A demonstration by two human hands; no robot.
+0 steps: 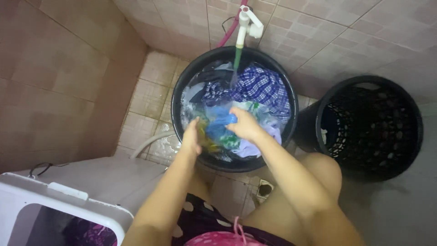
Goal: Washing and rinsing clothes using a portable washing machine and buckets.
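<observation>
I see both hands in the round black tub [178, 98] of soapy water: left hand [192, 135] and right hand [244, 125] clenched on a wet crumpled blue cloth [218, 124], checked blue fabric [264, 87] behind.

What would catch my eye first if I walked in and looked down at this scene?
Most striking is the round black tub in the middle, against the tiled wall, full of soapy water and wet clothes, with a blue checked garment on top. Both hands are in it: the left hand at the near rim, the right hand on a blue cloth. A white tap hangs over the tub, and a black laundry basket stands to the right.
</observation>
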